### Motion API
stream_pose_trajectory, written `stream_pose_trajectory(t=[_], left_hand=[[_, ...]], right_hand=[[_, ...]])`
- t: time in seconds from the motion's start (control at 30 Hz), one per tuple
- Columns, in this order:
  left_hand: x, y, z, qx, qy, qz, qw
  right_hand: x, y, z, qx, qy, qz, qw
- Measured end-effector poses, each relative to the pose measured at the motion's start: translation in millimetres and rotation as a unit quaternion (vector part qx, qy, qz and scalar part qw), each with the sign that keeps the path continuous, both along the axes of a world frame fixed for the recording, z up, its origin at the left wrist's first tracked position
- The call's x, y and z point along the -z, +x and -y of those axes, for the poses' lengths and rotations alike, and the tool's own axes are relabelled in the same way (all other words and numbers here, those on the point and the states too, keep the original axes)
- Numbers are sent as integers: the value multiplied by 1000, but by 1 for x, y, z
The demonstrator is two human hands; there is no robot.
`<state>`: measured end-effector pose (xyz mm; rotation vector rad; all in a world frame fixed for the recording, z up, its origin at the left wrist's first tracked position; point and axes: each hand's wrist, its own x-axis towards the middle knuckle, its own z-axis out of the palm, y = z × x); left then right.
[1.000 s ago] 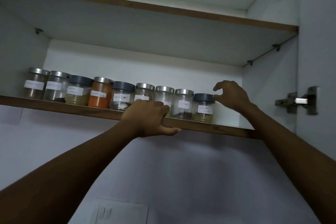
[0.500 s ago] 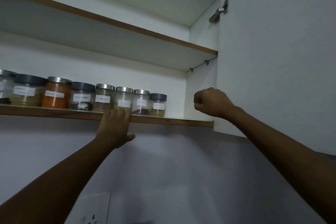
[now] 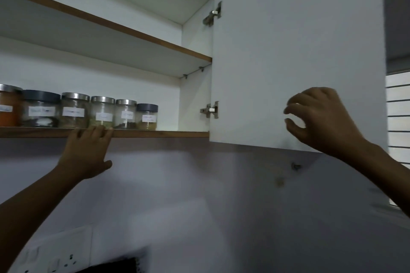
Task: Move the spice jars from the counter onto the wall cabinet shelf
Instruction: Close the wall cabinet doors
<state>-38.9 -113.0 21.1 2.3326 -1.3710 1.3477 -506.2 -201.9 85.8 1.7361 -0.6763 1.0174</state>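
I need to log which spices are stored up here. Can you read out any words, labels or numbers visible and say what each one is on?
No text can be read.
White paper labels with handwriting sit on the clear glass spice jars along the lower wooden-edged cabinet shelf: all too blurred to read.
White wall socket panel at bottom left: no legible markings.
White cabinet door: no text.

home kitchen | wall cabinet [image 3: 288, 51] | labelled spice jars [image 3: 102, 112] | shelf [image 3: 155, 133]

Left hand [image 3: 85, 153] on shelf [image 3: 159, 133] edge below spice jars [image 3: 102, 112].
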Motion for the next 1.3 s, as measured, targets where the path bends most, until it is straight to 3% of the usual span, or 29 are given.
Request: stream_pose_trajectory(t=[0.17, 0.33, 0.4, 0.47, 0.57, 0.67, 0.77, 0.87, 0.93, 1.07, 1.17, 1.3], left_hand=[[1, -1, 4, -5, -9, -38, 999], [15, 12, 27, -54, -13, -137, 989], [15, -22, 34, -45, 6, -162, 986], [8, -84, 37, 11, 32, -156, 987], [-14, -206, 47, 174, 14, -106, 979], [-42, -308, 51, 375, -81, -118, 916], [-73, -390, 50, 488, -161, 6, 858], [-103, -446, 52, 514, -207, 141, 820], [-116, -469, 60, 480, -186, 240, 823], [-122, -482, 76, 368, -25, 366, 854], [-119, -483, 77, 293, 47, 407, 864], [-123, -478, 66, 271, 70, 442, 852]], right_hand=[[10, -68, -5, 40, -60, 48, 996], [7, -114, 6, 12, -36, 125, 991], [10, -127, 17, -34, 9, 176, 984], [15, -132, 28, -140, 101, 233, 957], [22, -135, 39, -299, 226, 302, 877], [28, -132, 38, -363, 268, 338, 826], [42, -129, 36, -397, 285, 335, 805], [57, -124, 39, -432, 334, 327, 771], [63, -122, 41, -456, 345, 331, 751], [73, -119, 42, -518, 366, 347, 690], [78, -118, 42, -520, 353, 357, 691], [78, -115, 34, -522, 336, 343, 704]])
